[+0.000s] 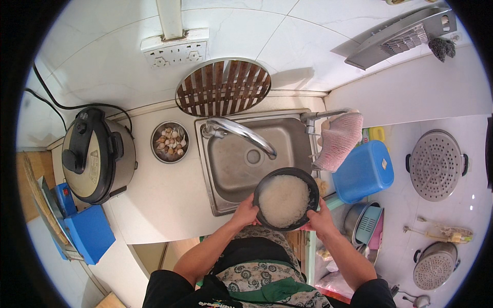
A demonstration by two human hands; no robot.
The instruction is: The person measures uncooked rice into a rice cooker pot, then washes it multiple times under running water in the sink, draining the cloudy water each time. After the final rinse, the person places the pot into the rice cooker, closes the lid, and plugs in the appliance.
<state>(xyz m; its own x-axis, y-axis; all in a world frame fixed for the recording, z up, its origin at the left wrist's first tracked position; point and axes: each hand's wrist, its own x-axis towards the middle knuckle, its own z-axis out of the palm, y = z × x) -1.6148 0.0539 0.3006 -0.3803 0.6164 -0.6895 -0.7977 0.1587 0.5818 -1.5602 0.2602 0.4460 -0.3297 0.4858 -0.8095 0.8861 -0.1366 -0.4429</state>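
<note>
A dark round pot (255,189) filled with pale rice grains (284,201) is held between my two hands over the sink's near right edge. My left hand (245,211) grips its left rim, and my right hand (321,220) grips its right side. Beyond the pot, the curved chrome faucet (242,133) reaches over the stainless steel sink (227,169); no water stream shows from it. The pot hides the sink's near right corner.
On the counter's left stand an electric pressure cooker (98,154) and a metal bowl of garlic (170,141). A slatted round rack (223,87) leans on the wall. A pink cloth (341,140) hangs right of the sink, near a blue plastic container (362,171).
</note>
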